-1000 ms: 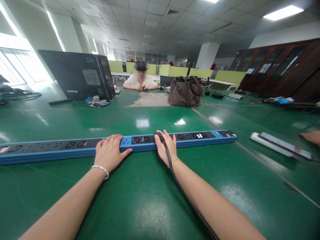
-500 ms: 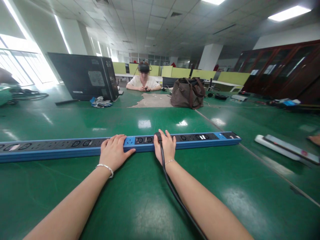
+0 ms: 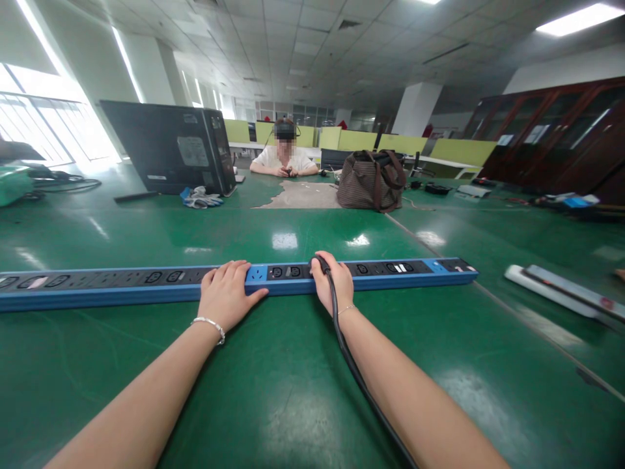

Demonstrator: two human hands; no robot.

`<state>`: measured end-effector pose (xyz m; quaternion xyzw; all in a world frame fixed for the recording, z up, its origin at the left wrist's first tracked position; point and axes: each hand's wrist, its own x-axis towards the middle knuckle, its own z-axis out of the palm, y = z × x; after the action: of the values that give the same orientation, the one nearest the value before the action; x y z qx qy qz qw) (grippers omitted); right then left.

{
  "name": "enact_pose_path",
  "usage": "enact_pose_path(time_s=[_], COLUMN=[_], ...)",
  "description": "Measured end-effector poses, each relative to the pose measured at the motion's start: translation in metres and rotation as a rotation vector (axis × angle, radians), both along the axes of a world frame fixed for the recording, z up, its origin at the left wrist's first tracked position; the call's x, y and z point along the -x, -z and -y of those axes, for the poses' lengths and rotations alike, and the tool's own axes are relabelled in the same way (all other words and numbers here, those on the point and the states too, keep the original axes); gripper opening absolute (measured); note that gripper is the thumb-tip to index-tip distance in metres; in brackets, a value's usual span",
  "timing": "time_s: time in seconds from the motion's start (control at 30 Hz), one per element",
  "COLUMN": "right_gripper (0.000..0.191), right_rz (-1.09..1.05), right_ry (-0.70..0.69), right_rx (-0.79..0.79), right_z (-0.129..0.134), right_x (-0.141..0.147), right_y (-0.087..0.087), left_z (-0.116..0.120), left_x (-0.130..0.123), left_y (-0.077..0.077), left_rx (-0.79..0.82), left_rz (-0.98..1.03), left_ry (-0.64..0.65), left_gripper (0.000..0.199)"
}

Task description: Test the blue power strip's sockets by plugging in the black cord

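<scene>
A long blue power strip (image 3: 122,301) with black sockets lies across the green table, running out of view on the left. My left hand (image 3: 225,294) grips it beside a blue socket, fingers over the top and thumb along the near side. Further right, my right hand (image 3: 336,285) is closed around the black plug (image 3: 320,262) of a power cord, at the strip's sockets. Fingers hide the plug's lower end, so I cannot tell how deep it sits. The black cord (image 3: 352,368) runs from the plug over my right wrist and towards me along the forearm.
A black computer case (image 3: 168,150) stands at the back left, with gloves (image 3: 200,197) beside it. Behind the strip sits a brown bag (image 3: 368,182). Across the table is a seated person (image 3: 284,156). To the right lies a white bar-shaped object (image 3: 551,290).
My right hand has tilted and shifted slightly right with the plug, its fingers closing in more. The left hand keeps its grip on the strip. The whole view has shifted a little.
</scene>
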<state>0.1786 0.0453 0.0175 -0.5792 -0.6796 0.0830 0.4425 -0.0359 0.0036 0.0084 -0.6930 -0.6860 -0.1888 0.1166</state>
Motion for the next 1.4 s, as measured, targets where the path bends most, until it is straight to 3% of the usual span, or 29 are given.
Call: enact_pose_path(time_s=[0.8,1.13,1.4], right_gripper=[0.029,0.033,0.046], right_rz=[0.366,0.446,0.414], right_ry=[0.049,-0.043,-0.190], right_rx=[-0.109,-0.063,-0.058], right_z=[0.001,0.004,0.002], right_x=[0.005,-0.004,-0.021], right_y=[0.010,0.000,0.011], left_z=[-0.002,-0.001,-0.001], left_x=[0.002,0.001,0.000], left_y=[0.004,0.003,0.001], left_rx=[-0.041,-0.035,-0.016], left_rz=[-0.006,0.008,0.001], left_ry=[0.014,0.011,0.002], left_gripper=[0.058,0.059,0.058])
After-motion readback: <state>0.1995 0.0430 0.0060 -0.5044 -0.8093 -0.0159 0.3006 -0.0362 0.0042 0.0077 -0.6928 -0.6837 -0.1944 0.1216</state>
